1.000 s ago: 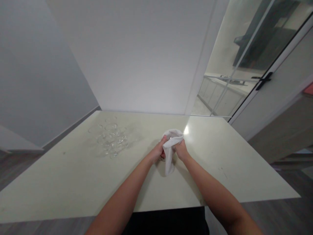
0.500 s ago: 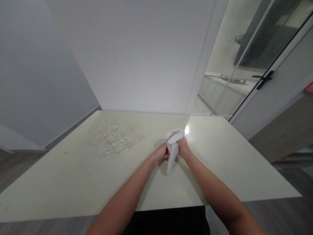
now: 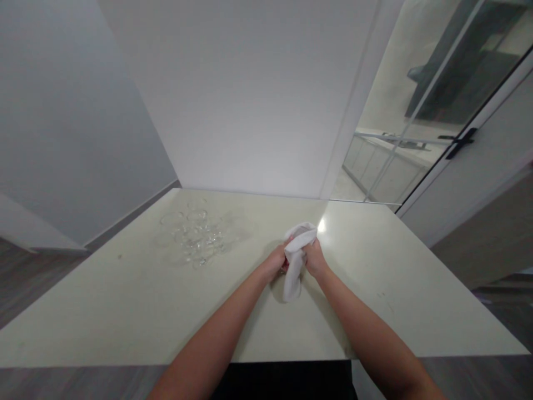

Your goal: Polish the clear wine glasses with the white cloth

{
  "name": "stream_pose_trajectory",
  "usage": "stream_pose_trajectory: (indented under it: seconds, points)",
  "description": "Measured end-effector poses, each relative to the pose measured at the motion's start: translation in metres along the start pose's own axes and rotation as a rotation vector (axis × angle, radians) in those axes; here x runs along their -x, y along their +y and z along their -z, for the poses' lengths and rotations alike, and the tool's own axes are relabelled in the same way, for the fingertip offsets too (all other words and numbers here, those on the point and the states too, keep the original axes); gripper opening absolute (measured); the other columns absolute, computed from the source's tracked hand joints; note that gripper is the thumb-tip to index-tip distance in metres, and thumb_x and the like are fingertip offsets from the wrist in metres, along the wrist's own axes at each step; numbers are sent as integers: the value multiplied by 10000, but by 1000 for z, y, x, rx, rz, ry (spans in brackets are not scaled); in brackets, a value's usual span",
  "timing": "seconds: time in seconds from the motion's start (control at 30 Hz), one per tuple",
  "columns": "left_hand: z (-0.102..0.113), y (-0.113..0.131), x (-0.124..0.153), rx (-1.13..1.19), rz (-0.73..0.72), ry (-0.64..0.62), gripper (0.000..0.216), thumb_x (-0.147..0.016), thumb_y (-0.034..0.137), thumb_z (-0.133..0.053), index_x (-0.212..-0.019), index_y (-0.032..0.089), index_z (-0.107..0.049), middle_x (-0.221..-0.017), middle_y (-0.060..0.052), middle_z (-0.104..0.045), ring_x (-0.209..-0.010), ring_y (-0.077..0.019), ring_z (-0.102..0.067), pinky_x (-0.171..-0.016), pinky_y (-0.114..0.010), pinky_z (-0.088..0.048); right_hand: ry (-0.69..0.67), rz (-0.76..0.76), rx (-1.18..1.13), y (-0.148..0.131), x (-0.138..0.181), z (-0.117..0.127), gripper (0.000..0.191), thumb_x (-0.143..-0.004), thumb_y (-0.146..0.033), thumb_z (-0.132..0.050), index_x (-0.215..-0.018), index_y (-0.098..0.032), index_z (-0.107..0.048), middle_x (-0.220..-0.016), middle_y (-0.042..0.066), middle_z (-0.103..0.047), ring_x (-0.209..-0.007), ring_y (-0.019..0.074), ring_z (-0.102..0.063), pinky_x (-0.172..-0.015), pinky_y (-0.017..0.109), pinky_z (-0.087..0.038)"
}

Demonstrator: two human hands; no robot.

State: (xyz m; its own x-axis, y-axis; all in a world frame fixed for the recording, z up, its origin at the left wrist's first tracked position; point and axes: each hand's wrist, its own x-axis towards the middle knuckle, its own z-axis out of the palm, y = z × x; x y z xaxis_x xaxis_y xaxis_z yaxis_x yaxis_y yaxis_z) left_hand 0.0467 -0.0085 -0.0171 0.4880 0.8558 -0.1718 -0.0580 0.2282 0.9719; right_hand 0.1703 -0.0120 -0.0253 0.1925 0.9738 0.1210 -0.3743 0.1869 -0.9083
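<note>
A white cloth (image 3: 295,272) is bunched between my two hands over the table, one end hanging down toward me. My left hand (image 3: 277,261) is closed at the cloth's left side; its fingertips are partly behind the fabric. On the other side my right hand (image 3: 315,258) grips the cloth, fingers mostly covered by it. Whether something clear is wrapped inside the cloth, I cannot make out. To the left, apart from both hands, stands a cluster of several clear glasses (image 3: 202,233), their outlines blurred together.
The pale, glossy table (image 3: 125,311) spans the view, its near edge by my body. A white panel (image 3: 250,111) rises behind its far edge. At the right is a glazed door with a black handle (image 3: 461,143). A grey wall (image 3: 83,122) stands left.
The view has shifted slightly, so the table and glasses sit a little further right. Both hands stay on the cloth, whose upper fold has changed shape and now lies more open.
</note>
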Motion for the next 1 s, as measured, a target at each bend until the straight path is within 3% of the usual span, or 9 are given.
stream_pose_trajectory:
  seconds: [0.1, 0.23, 0.33, 0.5, 0.57, 0.67, 0.77, 0.83, 1.0]
  points:
    - [0, -2, 1, 80, 150, -75, 649, -738, 759, -339, -594, 153, -523, -433, 19, -430, -334, -74, -310, -361, -210, -225, -111, -26, 19, -4, 2, 1, 348, -616, -376, -729, -875, -183, -599, -804, 28, -669, -684, 157, -596, -630, 264, -489]
    - [-2, 0, 1, -120, -191, 131, 490, -758, 612, -467, -653, 147, -580, -573, -22, -566, -549, -140, -511, -516, -241, -393, -14, 75, 69, 0, 0, -2, 411, -591, -337, -752, -923, -189, -561, -832, 7, -661, -718, 139, -597, -667, 248, -483]
    - [-3, 2, 1, -178, -365, 173, 372, -734, 531, -556, -695, 163, -600, -698, -29, -621, -683, -158, -538, -625, -252, -429, 61, 107, 67, 3, -1, -4, 411, -601, -326, -743, -936, -196, -542, -850, -1, -657, -746, 134, -598, -691, 246, -483]
    - [-1, 4, 4, 75, 140, -131, 634, -741, 771, -325, -532, 183, -433, -389, 51, -317, -339, -66, -237, -363, -200, -194, -84, 13, -1, -6, 1, 1, 324, -616, -338, -725, -863, -181, -586, -770, 1, -657, -660, 132, -587, -622, 237, -479]
    - [-2, 4, 5, 112, 185, -182, 655, -729, 794, -301, -545, 179, -432, -386, 64, -293, -319, -53, -202, -353, -188, -154, -148, -16, 1, -10, 0, 3, 316, -614, -338, -725, -852, -170, -603, -761, 7, -657, -646, 133, -584, -613, 241, -481]
    - [-4, 4, 4, -48, -23, -13, 547, -754, 680, -426, -631, 156, -522, -464, 22, -445, -385, -83, -379, -389, -193, -272, -48, 3, -1, -10, -2, 2, 309, -620, -321, -719, -862, -176, -593, -766, -1, -653, -660, 132, -585, -617, 240, -484]
    - [-5, 1, 1, -302, -321, 197, 278, -723, 429, -588, -803, 164, -607, -666, -17, -597, -623, -143, -537, -560, -231, -417, 100, 59, -7, -5, -4, -1, 309, -645, -321, -702, -889, -190, -566, -778, -12, -642, -674, 122, -584, -625, 232, -483]
    - [-5, -1, 0, -351, -381, 218, 212, -708, 339, -596, -841, 176, -616, -707, -16, -609, -688, -156, -545, -614, -242, -431, 126, 66, -16, -2, -5, -1, 335, -632, -316, -710, -904, -193, -560, -784, -10, -639, -667, 121, -582, -616, 231, -483]
    - [-4, -1, 2, 60, -7, -89, 345, -754, 487, -534, -630, 168, -490, -469, 61, -378, -382, -60, -314, -416, -186, -309, 7, -10, -25, -8, -3, 4, 318, -578, -340, -735, -803, -186, -570, -686, -12, -629, -564, 122, -549, -525, 234, -457]
